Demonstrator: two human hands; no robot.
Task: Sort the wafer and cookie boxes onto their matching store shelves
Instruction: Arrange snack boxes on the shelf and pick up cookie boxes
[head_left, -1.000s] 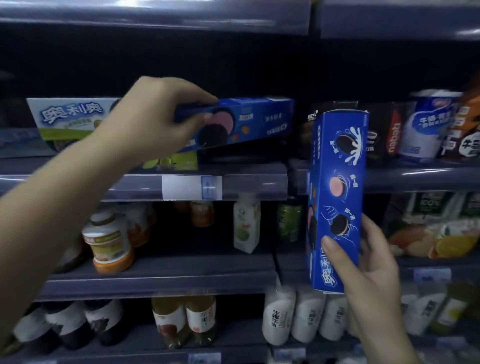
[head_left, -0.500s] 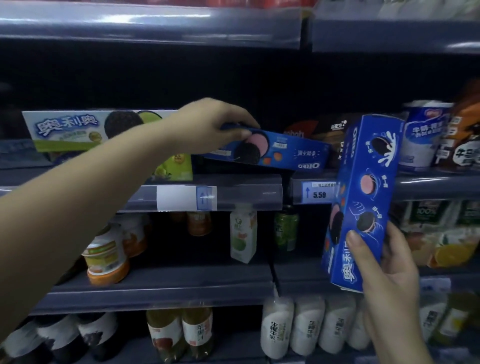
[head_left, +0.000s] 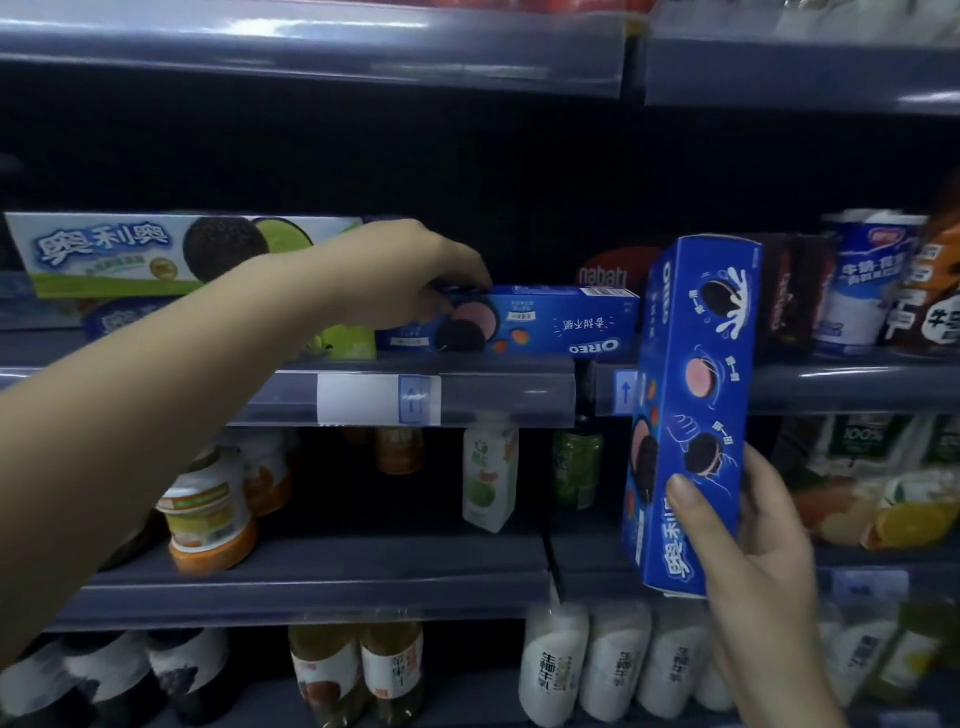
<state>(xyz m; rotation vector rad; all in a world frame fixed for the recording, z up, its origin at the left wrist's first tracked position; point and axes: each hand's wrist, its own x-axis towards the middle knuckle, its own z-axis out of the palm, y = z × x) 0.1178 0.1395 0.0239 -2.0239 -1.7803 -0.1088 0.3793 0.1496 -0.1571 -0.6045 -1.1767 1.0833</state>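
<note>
A blue Oreo box (head_left: 550, 325) lies flat on the middle shelf (head_left: 498, 379), upside down with its logo facing me. My left hand (head_left: 410, 275) rests on its left end, fingers curled around it. A second blue Oreo box (head_left: 696, 395) stands upright in front of the shelves, gripped at its bottom end by my right hand (head_left: 753, 561). A green-and-white Oreo box (head_left: 145, 252) sits on the same shelf to the left, above another blue box (head_left: 124, 319) partly hidden by my arm.
Dark Nabati wafer boxes (head_left: 789, 291) and a white-and-blue cup (head_left: 862, 280) stand at the right of the middle shelf. Bottles, jars and drink cartons (head_left: 488, 473) fill the lower shelves. A white price tag (head_left: 379, 399) is on the shelf rail.
My left hand has lowered the blue box from the air onto the middle shelf and slid it right. My right hand has carried the upright box to the right.
</note>
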